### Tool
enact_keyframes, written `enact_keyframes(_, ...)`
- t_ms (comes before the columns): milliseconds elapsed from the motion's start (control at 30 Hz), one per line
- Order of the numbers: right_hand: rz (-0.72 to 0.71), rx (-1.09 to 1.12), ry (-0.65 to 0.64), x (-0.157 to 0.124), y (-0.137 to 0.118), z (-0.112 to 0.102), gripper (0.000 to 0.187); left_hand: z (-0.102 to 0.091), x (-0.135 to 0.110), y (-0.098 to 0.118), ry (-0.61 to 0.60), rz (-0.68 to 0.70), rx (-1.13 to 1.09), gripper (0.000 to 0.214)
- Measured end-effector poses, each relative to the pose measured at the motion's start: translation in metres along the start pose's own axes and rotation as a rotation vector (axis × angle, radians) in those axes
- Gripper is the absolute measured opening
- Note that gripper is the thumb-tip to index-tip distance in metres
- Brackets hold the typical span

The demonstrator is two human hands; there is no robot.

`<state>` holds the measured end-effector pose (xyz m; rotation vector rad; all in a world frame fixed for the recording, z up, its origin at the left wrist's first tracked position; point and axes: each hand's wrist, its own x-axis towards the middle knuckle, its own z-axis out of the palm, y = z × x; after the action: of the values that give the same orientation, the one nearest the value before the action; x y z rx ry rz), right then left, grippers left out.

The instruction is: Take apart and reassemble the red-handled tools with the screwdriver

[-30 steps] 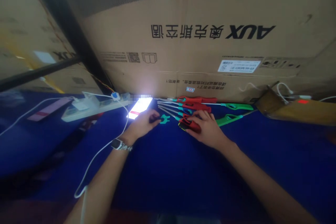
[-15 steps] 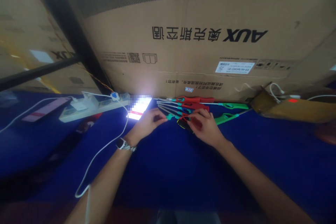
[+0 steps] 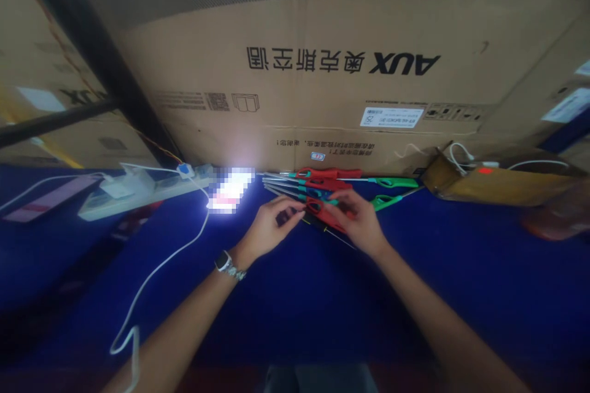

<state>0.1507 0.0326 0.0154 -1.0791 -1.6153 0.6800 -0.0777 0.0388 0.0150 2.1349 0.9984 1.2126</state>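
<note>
On this blue cloth-covered table (image 3: 295, 313), a thin-shafted black-and-yellow tool (image 3: 340, 239) lies nearest, between my arms. My left fingers (image 3: 291, 221) curl, tips nearly meeting by the front of the nearest red plastic long-nosed lighter (image 3: 328, 216); whether they pinch anything, I can't tell. My right fingers (image 3: 351, 199), half bent, sit at its handle, grip unclear. Beyond: more red lighters (image 3: 354, 174), green lighters (image 3: 396, 182) right, then a big brown cardboard box (image 3: 322, 18).

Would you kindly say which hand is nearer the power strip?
Left. The left hand lies past the lit screen from the power strip; the right hand is farther right, by a red lighter.
</note>
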Motion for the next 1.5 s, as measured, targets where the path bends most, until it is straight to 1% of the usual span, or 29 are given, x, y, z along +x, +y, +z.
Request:
enact_keyframes(67, 0.027, -0.043, 0.105, 0.004, 0.009, -0.016, 0.024, -0.003, 0.001, -0.007, 0.016, -0.008, 0.065, 0.015)
enact_keyframes(133, 0.030, -0.108, 0.113, 0.006, 0.016, -0.025, 0.023, -0.005, 0.001, -0.014, 0.008, 0.013, 0.145, 0.014)
enact_keyframes(167, 0.032, -0.133, 0.084, 0.006, 0.018, -0.026, 0.023, -0.006, 0.002, -0.017, -0.006, 0.028, 0.186, 0.014)
enact_keyframes(233, 0.029, -0.154, 0.015, 0.005, 0.020, -0.022, 0.022, -0.005, 0.002, -0.019, -0.056, 0.071, 0.268, 0.015)
enact_keyframes(300, 0.012, -0.170, -0.034, 0.003, 0.019, -0.014, 0.022, -0.002, 0.003, -0.016, -0.123, 0.097, 0.348, 0.019)
enact_keyframes(367, -0.014, -0.212, -0.048, 0.002, 0.018, -0.007, 0.019, 0.001, 0.003, -0.012, -0.187, 0.089, 0.425, 0.022)
enact_keyframes(433, -0.020, -0.251, -0.067, 0.001, 0.018, -0.006, 0.016, 0.003, 0.002, -0.009, -0.231, 0.068, 0.469, 0.025)
enact_keyframes(500, -0.011, -0.260, -0.087, -0.001, 0.018, -0.008, 0.015, 0.003, 0.001, -0.008, -0.245, 0.074, 0.447, 0.025)
enact_keyframes(600, -0.003, -0.255, -0.133, -0.003, 0.017, -0.012, 0.014, -0.001, -0.001, -0.010, -0.236, 0.110, 0.338, 0.022)
enact_keyframes(667, -0.015, -0.263, -0.190, -0.005, 0.014, -0.012, 0.012, -0.003, -0.002, -0.011, -0.230, 0.125, 0.301, 0.019)
enact_keyframes(733, -0.054, -0.308, -0.252, -0.006, 0.011, -0.010, 0.011, -0.004, -0.002, -0.011, -0.221, 0.128, 0.322, 0.017)
enact_keyframes(800, -0.105, -0.385, -0.282, -0.006, 0.008, -0.009, 0.013, -0.002, -0.001, -0.010, -0.215, 0.120, 0.361, 0.016)
enact_keyframes(867, -0.137, -0.469, -0.267, -0.006, 0.008, -0.008, 0.015, 0.000, -0.001, -0.009, -0.212, 0.104, 0.375, 0.016)
enact_keyframes(933, -0.135, -0.512, -0.220, -0.004, 0.008, -0.008, 0.015, 0.002, 0.000, -0.009, -0.212, 0.085, 0.351, 0.017)
enact_keyframes(1000, -0.132, -0.511, -0.164, -0.003, 0.009, -0.006, 0.017, 0.003, -0.001, -0.010, -0.217, 0.069, 0.306, 0.017)
enact_keyframes(1067, -0.153, -0.501, -0.146, -0.001, 0.010, 0.001, 0.019, 0.001, -0.001, -0.012, -0.222, 0.056, 0.256, 0.015)
enact_keyframes(1200, -0.195, -0.511, -0.191, 0.004, 0.013, 0.020, 0.011, -0.010, 0.000, -0.019, -0.167, 0.029, 0.194, 0.014)
enact_keyframes(1267, -0.226, -0.532, -0.197, 0.006, 0.014, 0.025, 0.008, -0.016, 0.002, -0.021, -0.141, 0.014, 0.193, 0.016)
enact_keyframes(1333, -0.250, -0.578, -0.197, 0.007, 0.015, 0.027, 0.012, -0.022, 0.003, -0.022, -0.137, 0.003, 0.195, 0.017)
enact_keyframes(1400, -0.241, -0.634, -0.192, 0.007, 0.015, 0.026, 0.015, -0.025, 0.004, -0.022, -0.142, -0.009, 0.198, 0.017)
enact_keyframes(1500, -0.226, -0.692, -0.216, 0.006, 0.012, 0.024, 0.018, -0.026, 0.004, -0.021, -0.160, -0.034, 0.211, 0.019)
